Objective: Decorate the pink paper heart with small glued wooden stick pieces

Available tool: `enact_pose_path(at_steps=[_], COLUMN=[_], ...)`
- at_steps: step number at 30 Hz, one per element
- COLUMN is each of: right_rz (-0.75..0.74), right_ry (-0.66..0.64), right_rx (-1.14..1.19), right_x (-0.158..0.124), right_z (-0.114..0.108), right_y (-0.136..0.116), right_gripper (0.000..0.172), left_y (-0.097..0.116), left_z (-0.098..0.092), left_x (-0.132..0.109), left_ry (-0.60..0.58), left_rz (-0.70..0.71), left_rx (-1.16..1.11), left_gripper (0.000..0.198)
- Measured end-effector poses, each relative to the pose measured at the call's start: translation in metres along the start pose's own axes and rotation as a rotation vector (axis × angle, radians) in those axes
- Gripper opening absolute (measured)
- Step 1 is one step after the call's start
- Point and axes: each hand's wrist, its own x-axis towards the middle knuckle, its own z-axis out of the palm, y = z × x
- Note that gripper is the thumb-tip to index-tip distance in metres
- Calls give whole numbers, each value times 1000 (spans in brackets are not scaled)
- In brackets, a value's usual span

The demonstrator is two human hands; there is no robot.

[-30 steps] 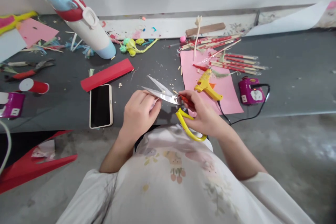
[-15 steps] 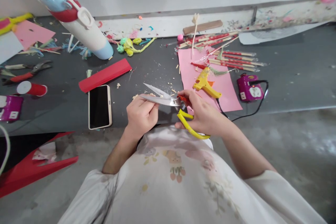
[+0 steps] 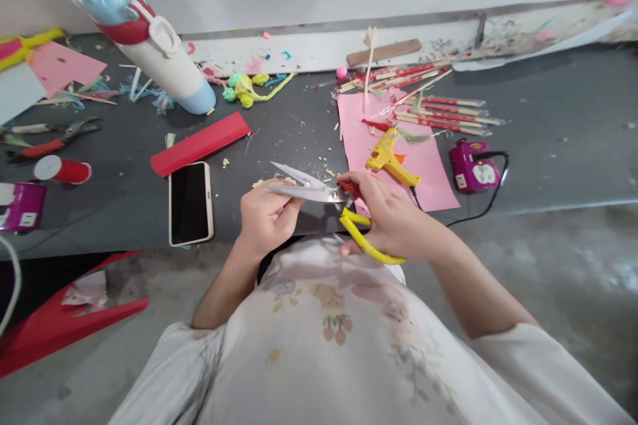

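My right hand [image 3: 386, 216] grips a pair of scissors [image 3: 321, 194] with yellow handles, one tucked under red beside my fingers. The metal blades are spread apart and point left. My left hand [image 3: 269, 216] is closed at the lower blade, thumb pressed against the fingers; whatever sits in the pinch is hidden or too small to make out. Small pale crumbs lie on the table just beyond the blades. Close by on the left are a phone [image 3: 190, 204] and a folded red strip [image 3: 201, 144].
A yellow glue gun [image 3: 391, 158] rests on pink paper [image 3: 438, 182], with a purple box [image 3: 474, 167] and cable on its right. Wrapped sticks [image 3: 446, 113] lie behind. Leftward stand a tall bottle [image 3: 174, 76], a red thread spool [image 3: 62, 169] and pliers [image 3: 54, 143].
The scissors and my right hand have shifted slightly right. My left hand stays almost in place. At the back right, the white sheet has moved up toward the wall.
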Motion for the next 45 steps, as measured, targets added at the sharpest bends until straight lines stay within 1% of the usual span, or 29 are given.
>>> enact_pose_path(at_steps=[2, 4, 5, 7, 8, 10, 13, 14, 16, 18, 20, 22, 25, 32, 36, 39, 42, 45], right_rz=[35, 49, 54, 85, 113, 165, 191, 185, 180, 187, 198, 196, 178, 128, 139, 164, 159, 191], right_ry=[36, 90, 128, 216, 256, 316, 388, 400, 401, 378, 362, 367, 385, 383, 379, 380, 361, 317], right_rx=[15, 25, 32, 62, 88, 154, 204, 204, 201, 205, 191, 151, 74, -57, -144, -182, -129, 13], right_x=[1, 3, 4, 7, 8, 12, 18, 20, 22, 23, 23, 24, 25, 29, 29, 28, 27, 26], right_z=[1, 3, 5, 11, 13, 19, 26, 28, 30, 30, 30, 31, 35, 44, 40, 32, 25, 23], right_y=[-1, -1, 0, 3, 5, 11, 17, 18, 19, 19, 19, 20, 23, 29, 32, 35, 35, 31], right_gripper=[88, 78, 72, 62, 59, 61, 69, 72, 74, 68, 56, 46, 40, 38, 38, 37, 36, 38], left_y=[-3, -7, -9, -12, -12, -10, -1, 2, 8, 12, 14, 13, 13, 12, 11, 9, 9, 12], left_z=[2, 6, 8, 12, 15, 19, 25, 27, 31, 34, 36, 37, 38, 38, 34, 31, 30, 29], left_x=[0, -1, -2, -5, -6, -10, -16, -18, -20, -21, -22, -22, -23, -23, -23, -22, -21, -18], left_ry=[13, 21, 11, -46, -90, -211, -434, -491, -545, -555, -559, -571, -579, -594, -586, -581, -574, -543], left_rz=[-89, -187, -237, -345, -398, -482, -528, -539, -575, -621, -649, -653, -645, -635, -661, -684, -704, -710], left_rx=[37, 58, 50, -1, -40, -154, -398, -466, -535, -536, -516, -494, -451, -388, -402, -466, -514, -535], left_gripper=[22, 19, 20, 27, 32, 42, 51, 52, 52, 49, 47, 47, 46, 43, 40, 39, 41, 43])
